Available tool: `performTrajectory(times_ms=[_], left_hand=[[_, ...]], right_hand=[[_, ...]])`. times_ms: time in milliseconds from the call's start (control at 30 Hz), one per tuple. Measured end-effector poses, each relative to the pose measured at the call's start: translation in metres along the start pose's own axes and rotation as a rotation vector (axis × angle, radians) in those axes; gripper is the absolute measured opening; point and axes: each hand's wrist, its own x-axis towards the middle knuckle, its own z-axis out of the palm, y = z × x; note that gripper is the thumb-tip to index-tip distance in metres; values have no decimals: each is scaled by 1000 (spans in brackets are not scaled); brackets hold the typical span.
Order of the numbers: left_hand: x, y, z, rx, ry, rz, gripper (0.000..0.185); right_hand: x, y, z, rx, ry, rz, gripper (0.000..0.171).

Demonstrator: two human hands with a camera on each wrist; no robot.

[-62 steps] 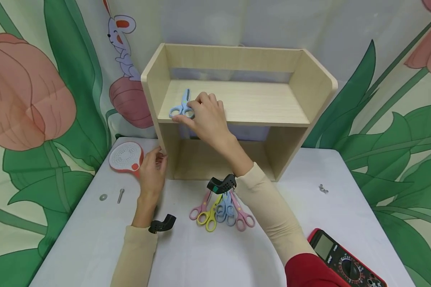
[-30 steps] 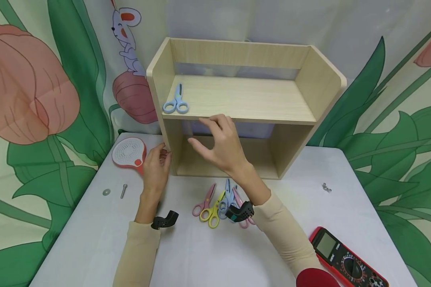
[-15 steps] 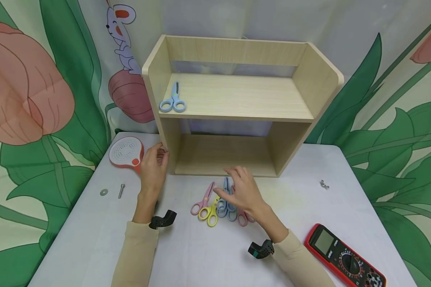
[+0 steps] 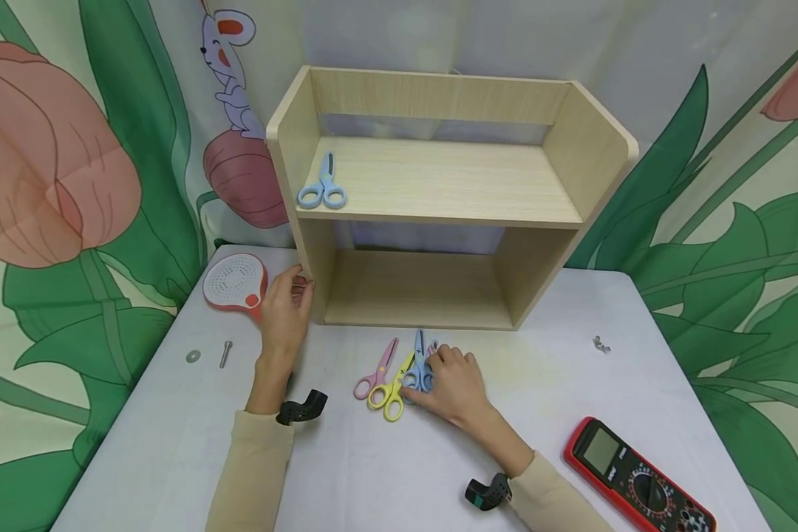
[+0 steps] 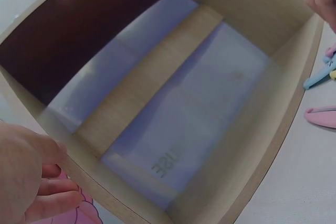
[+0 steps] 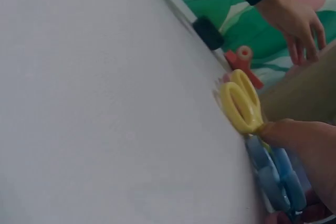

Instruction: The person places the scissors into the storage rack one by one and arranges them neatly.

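My left hand (image 4: 287, 307) rests against the left side panel of a pale wooden two-tier shelf (image 4: 432, 219). Its fingertips meet the panel near the front edge, loosely bent in the left wrist view. My right hand (image 4: 452, 388) is down at a row of scissors in front of the shelf. Its thumb and fingers are bent around the handles of blue scissors (image 6: 278, 177). Beside the thumb lie yellow scissors (image 4: 387, 394), and pink scissors (image 4: 374, 375) lie further left. More scissors are partly hidden under this hand. Another pair of blue scissors (image 4: 324, 182) lies on the upper shelf, left end.
A red and white round-headed paddle-like object (image 4: 235, 282) lies left of the shelf. A washer (image 4: 193, 356) and a bolt (image 4: 225, 353) lie nearer. At right are a small metal piece (image 4: 601, 344) and a red-black multimeter (image 4: 640, 476). Printed curtains surround the white table.
My right hand let go of the blue scissors on the upper shelf, came back down and reached the scissors on the table. The left hand has stayed at the side panel.
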Motion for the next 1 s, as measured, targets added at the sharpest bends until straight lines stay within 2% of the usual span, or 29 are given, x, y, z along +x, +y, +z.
performTrajectory(times_ms=[133, 300, 500, 633, 833, 1000], left_hand=[[0, 0, 1, -9, -2, 1, 33], [0, 1, 0, -9, -5, -3, 34], [-1, 0, 0, -9, -5, -2, 34], [-1, -1, 0, -22, -7, -4, 34], [-2, -1, 0, -12, -16, -16, 36], [-1, -1, 0, -14, -13, -13, 35]], right_hand=[[-3, -3, 4, -36, 33, -17, 76], [-2, -5, 4, 9, 53, -17, 66], [-2, -5, 0, 167, -38, 103, 57], [-1, -3, -3, 213, -85, 120, 61], [-1, -1, -7, 232, -66, 61, 61], [2, -1, -18, 295, 53, -62, 55]])
